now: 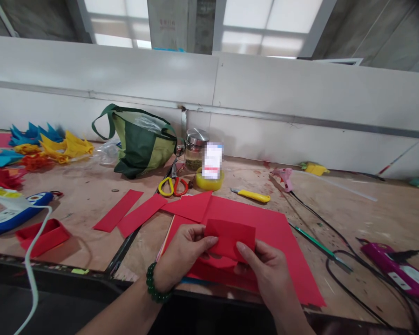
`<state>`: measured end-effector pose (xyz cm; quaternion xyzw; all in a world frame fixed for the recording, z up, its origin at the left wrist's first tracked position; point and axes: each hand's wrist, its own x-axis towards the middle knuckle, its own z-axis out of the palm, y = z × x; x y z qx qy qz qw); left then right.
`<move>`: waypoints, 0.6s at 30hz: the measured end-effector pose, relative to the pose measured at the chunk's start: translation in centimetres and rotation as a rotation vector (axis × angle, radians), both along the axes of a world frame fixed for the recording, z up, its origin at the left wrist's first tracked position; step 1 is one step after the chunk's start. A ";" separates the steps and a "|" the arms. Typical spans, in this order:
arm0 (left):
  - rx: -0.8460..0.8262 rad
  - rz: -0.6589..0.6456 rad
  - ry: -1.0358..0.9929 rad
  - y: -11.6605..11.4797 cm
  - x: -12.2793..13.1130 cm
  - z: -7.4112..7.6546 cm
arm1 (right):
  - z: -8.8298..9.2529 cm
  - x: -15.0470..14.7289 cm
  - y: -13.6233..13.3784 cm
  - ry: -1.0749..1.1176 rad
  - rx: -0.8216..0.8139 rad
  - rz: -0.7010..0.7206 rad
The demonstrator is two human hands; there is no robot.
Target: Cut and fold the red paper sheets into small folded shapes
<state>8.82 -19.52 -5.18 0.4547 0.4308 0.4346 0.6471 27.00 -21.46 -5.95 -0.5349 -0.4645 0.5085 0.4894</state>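
Between my two hands is a piece of red paper (230, 233), raised a little above the work surface. My left hand (186, 251), with a green bead bracelet (156, 284) at the wrist, pinches its left edge between thumb and fingers. At the paper's right side my right hand (263, 260) grips it, thumb on the near face. Beneath lies a large red sheet (268, 228) on a stack. Red strips (118, 210) rest to the left, and a folded red paper box shape (43, 236) stands farther left.
Scissors (174, 181), a yellow tape roll (209, 180) and a yellow cutter (253, 195) lie behind the stack. A green bag (145, 142) and a lidded jar (195, 149) stand at the back. Rightward are a pink glue gun (284, 178), a green-handled tool (319, 246), cables and a purple power strip (398, 270).
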 end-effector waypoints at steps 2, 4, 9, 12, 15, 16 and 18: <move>-0.004 -0.016 -0.012 0.0 0.0 0.1 | -0.1 0.0 0.0 -0.009 0.017 0.003; 0.008 -0.040 -0.024 -0.1 0.0 0.2 | -0.2 0.1 -0.1 -0.015 0.014 0.008; 0.042 -0.028 -0.013 -0.3 0.1 0.2 | -0.3 0.1 -0.2 -0.019 -0.017 -0.005; 0.030 -0.012 -0.022 -0.3 0.0 -0.1 | -0.2 0.1 -0.3 0.000 -0.016 -0.002; 0.005 -0.009 -0.057 -0.2 0.0 -0.6 | -0.1 0.1 -0.2 0.039 -0.023 0.018; -0.003 -0.014 -0.070 -0.2 -0.1 -0.7 | -0.1 0.0 -0.2 0.056 -0.024 0.024; -0.019 -0.027 -0.090 -0.1 -0.1 -0.9 | -0.1 0.0 -0.1 0.079 -0.021 0.037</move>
